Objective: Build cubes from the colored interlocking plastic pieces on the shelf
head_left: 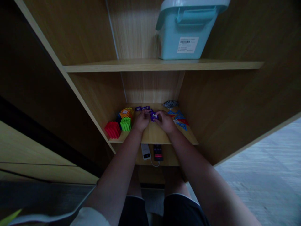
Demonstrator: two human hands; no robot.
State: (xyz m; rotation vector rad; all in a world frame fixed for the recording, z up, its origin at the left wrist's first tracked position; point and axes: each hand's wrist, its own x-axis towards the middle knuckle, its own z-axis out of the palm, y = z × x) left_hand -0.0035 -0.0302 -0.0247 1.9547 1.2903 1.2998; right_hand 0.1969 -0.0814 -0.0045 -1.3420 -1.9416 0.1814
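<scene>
In the middle of the shelf, a small purple square lattice piece (154, 116) is held between my two hands. My right hand (166, 121) pinches its right side, thumb in front and fingers behind. My left hand (141, 121) is closed at its left edge, its fingertips partly hidden. Just behind lie several more purple pieces (138, 108) in a loose row. To the left stand stacks of lattice pieces: a red stack (113, 129), a green stack (126, 124) and an orange stack (125, 113), with yellow and dark blue ones partly covered.
Blue and red triangular pieces (181, 121) lie spread at the right, before a dark patterned pile (170, 104). A teal bin (185, 34) stands on the upper shelf (141, 66). Below are a white power bank (145, 151) and a phone (158, 152) joined by a cable.
</scene>
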